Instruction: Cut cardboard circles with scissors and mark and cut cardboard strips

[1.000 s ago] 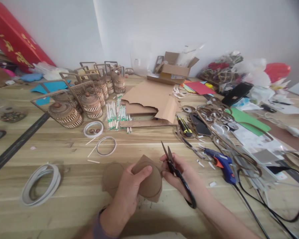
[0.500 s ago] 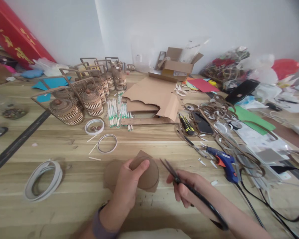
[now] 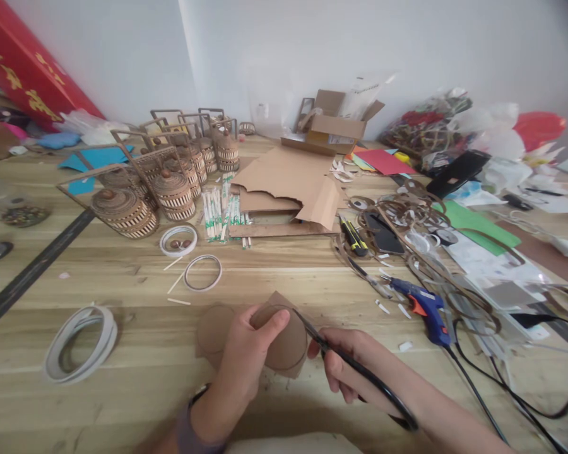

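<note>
My left hand is closed on a brown cardboard piece, its thumb pressed on top. Two drawn circles show on the cardboard, one to the right of the thumb and one to the left of the hand. In my right hand is a pair of black-handled scissors, fingers wrapped around the handles. The scissor blades meet the cardboard's upper right edge, beside the right circle. Whether the blades are apart or together I cannot tell.
Rolls of white tape lie at left. Small lidded woven baskets stand behind. A torn cardboard sheet lies at the back middle. To the right are a blue glue gun with its cord, a yellow-black utility knife and brown strips.
The scissors have moved left, and their blades now reach the cardboard edge. The cardboard in my left hand has shifted slightly right and tilted.
</note>
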Motion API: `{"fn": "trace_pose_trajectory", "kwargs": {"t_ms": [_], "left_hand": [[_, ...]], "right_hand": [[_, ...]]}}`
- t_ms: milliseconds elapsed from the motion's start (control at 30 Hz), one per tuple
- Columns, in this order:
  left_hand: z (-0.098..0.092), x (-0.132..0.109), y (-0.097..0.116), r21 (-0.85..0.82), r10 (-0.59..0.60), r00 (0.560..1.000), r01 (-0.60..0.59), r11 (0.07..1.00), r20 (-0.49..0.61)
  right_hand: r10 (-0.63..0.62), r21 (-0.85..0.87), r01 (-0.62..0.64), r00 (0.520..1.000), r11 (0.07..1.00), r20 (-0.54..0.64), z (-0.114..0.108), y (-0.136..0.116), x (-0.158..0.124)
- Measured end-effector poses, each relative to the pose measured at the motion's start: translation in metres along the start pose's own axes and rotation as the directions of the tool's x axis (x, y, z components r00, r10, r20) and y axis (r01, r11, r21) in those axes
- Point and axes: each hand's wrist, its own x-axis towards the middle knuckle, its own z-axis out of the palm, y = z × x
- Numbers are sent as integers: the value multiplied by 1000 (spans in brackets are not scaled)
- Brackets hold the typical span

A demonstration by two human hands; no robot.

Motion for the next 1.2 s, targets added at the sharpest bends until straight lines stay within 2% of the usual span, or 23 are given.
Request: {"fn": "trace_pose_trajectory", "kwargs": {"t_ms": [167,633,1067,1200], "left_hand": [[2,-2,2,-13,-48,998,48,999,30],[0,-2,-3,62,-70,997,67,996,45],[-2,-4,-4,133,-37,998,30,991,53],[-2,-3,-8,98,-74,997,73,993,2]], "right_hand": [[-84,-12,84,996,996,-16,1,-3,9],[-141,-47,139,989,989,-45,4,-2,8],[-144,-75,139,988,987,-62,8,-1,2],[-163,-93,157,984,983,-65,8,-4,1]]}}
